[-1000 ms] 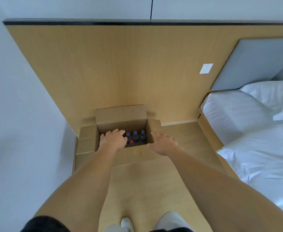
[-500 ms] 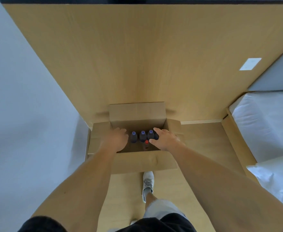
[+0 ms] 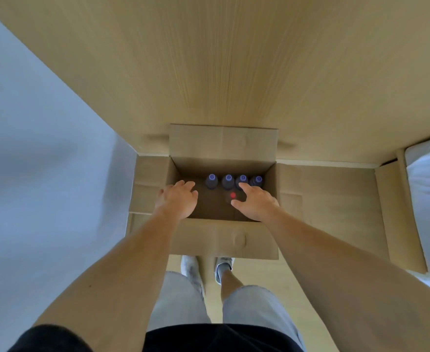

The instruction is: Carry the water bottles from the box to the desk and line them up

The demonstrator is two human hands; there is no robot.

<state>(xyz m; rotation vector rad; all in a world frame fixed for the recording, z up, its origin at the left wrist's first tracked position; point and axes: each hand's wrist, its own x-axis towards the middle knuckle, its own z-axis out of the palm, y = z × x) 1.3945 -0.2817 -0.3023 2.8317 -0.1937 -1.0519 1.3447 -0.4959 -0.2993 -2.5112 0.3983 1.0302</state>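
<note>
Item: cardboard box [image 3: 224, 240], open, standing on the floor against a wood-panelled wall [image 3: 234, 72]. All four flaps are folded outward, which leaves the mouth free for reaching in from above.

Contents: four bottles with blue caps [image 3: 227, 178], upright, in a row along the far side of the box, close together. One bottle with a red cap [image 3: 233, 195] stands alone, nearer, just in front of the row. Upright storage puts the caps uppermost, so each neck can be taken from overhead.

Left hand [image 3: 178, 201]: over the left part of the box mouth, fingers spread and relaxed, holding nothing; nearest the leftmost blue cap but apart from it.

Right hand [image 3: 255, 203]: over the right part, grip open, forefinger at the third blue cap, thumb just beside the red cap. Contact cannot be told.

Status: no bottle lifted; both hands appear set to take one each. No desk in view.

Adjoining: bed [image 3: 429, 189] at right; person's shoes [image 3: 206, 269] near the box.
</note>
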